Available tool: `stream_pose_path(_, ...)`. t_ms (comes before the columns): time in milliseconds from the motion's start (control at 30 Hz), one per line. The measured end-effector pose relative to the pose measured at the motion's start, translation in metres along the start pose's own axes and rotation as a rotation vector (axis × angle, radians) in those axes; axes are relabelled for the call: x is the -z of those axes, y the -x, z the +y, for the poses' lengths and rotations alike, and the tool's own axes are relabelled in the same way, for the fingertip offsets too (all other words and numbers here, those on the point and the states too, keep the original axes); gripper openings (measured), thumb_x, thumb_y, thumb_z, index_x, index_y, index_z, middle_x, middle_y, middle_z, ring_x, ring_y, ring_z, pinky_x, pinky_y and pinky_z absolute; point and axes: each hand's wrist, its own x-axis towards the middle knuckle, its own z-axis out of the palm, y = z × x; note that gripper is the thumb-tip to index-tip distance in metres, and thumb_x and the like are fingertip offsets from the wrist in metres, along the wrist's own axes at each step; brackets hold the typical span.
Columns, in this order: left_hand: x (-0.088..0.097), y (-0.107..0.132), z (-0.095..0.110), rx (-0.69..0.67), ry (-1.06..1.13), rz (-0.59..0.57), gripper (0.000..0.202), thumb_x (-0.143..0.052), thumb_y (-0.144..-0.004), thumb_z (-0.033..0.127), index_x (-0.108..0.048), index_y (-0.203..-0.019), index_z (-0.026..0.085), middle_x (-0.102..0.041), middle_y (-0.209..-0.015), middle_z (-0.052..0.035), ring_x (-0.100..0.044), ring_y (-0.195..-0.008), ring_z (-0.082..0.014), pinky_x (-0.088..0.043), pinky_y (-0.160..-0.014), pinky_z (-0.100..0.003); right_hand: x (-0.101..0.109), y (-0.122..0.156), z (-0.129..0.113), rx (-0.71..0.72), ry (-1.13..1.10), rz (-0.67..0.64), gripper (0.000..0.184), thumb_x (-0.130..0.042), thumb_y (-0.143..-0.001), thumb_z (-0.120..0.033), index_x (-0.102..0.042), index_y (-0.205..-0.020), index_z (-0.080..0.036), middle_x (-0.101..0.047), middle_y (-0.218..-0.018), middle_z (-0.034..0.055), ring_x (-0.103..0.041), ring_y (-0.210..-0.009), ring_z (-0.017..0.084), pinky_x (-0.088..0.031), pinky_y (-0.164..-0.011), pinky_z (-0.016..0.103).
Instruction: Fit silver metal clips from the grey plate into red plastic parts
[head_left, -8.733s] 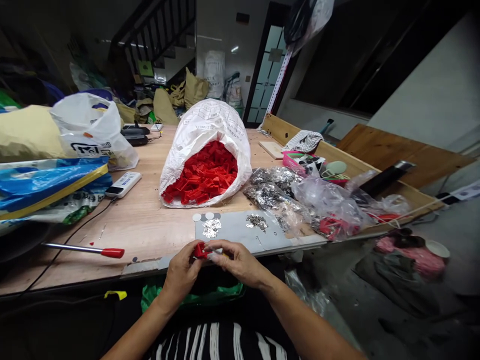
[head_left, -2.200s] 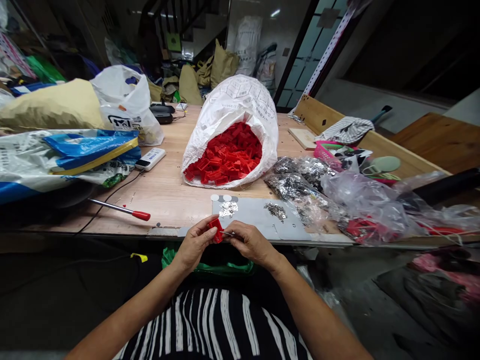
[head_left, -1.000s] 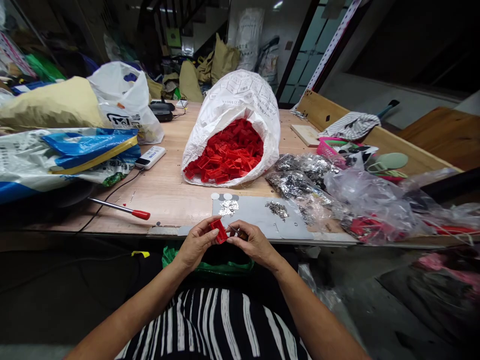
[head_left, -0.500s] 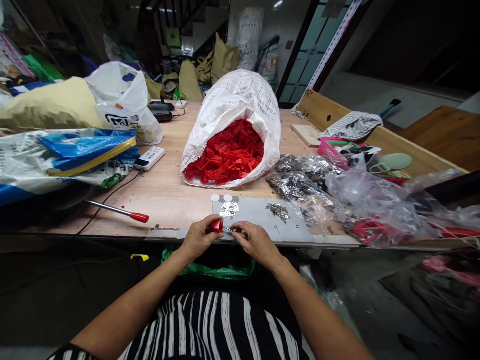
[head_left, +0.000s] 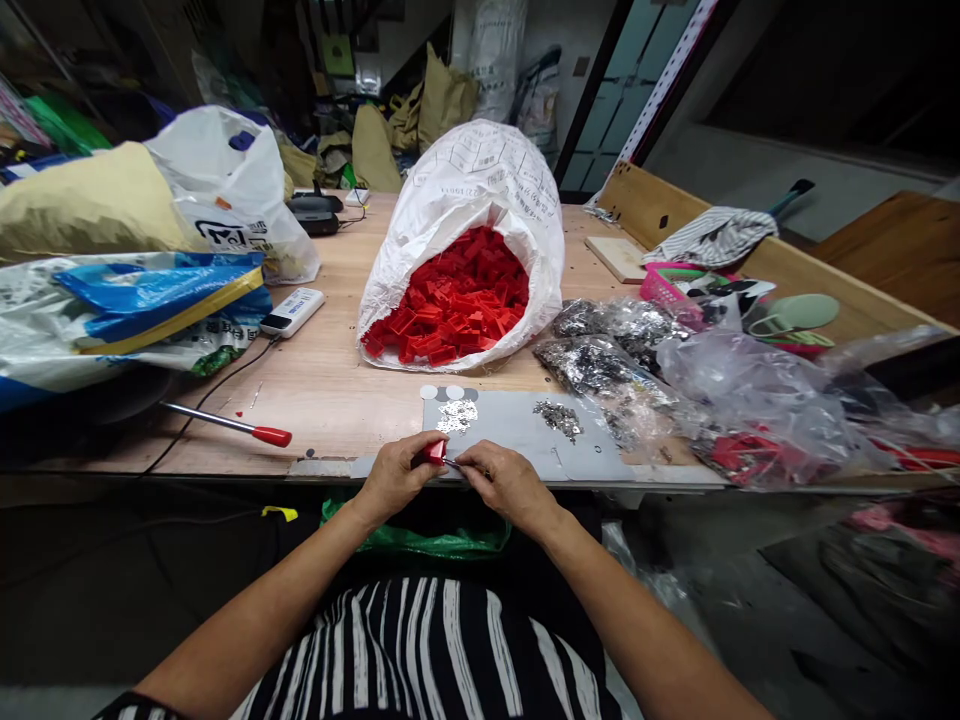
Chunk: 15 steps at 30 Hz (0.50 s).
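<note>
Red and small, the plastic piece (head_left: 434,452) is sitting pinched in the closed fingers of the left hand (head_left: 391,478), at the near edge of the surface (head_left: 330,395). The right hand (head_left: 508,482) is pinching a thin metal pin (head_left: 453,464) against it. Just beyond, at 12 o'clock, a grey sheet (head_left: 517,435) is carrying heaps of metal bits (head_left: 457,415). At 10 o'clock a red-handled screwdriver (head_left: 225,424) is lying. Farther at 12 o'clock, a white sack (head_left: 480,180) is lying open, showing red parts (head_left: 450,305); clear bags (head_left: 750,390) are lying at 2 o'clock.
</note>
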Motion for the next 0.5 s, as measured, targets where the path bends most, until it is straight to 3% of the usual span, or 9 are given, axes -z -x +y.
stream_pose_path(267, 0.000, 0.000, -0.002, -0.017, -0.034, 0.004, 0.036, -0.072, -0.070, 0.021, -0.068, -0.105, 0.027, -0.071, -0.099, -0.0024, -0.063, -0.090, -0.0213, -0.045, -0.085, -0.032, -0.011, -0.001, -0.020, -0.131, 0.108, 0.056, 0.013, -0.052, -0.088, -0.019, -0.064, -0.093, -0.022, -0.065, -0.091, 0.0051, -0.062, -0.081, 0.018, -0.044, -0.072, 0.028)
stream_pose_path(500, 0.006, 0.001, -0.001, -0.034, 0.098, -0.081, 0.034, -0.071, -0.070, 0.022, -0.066, -0.103, 0.023, -0.068, -0.096, -0.0026, -0.061, -0.085, -0.0178, -0.045, -0.081, -0.029, -0.004, 0.003, -0.014, -0.114, -0.076, 0.055, 0.011, -0.052, -0.088, -0.022, -0.062, -0.093, -0.022, -0.067, -0.090, 0.0024, -0.060, -0.083, 0.016, -0.044, -0.074, 0.027)
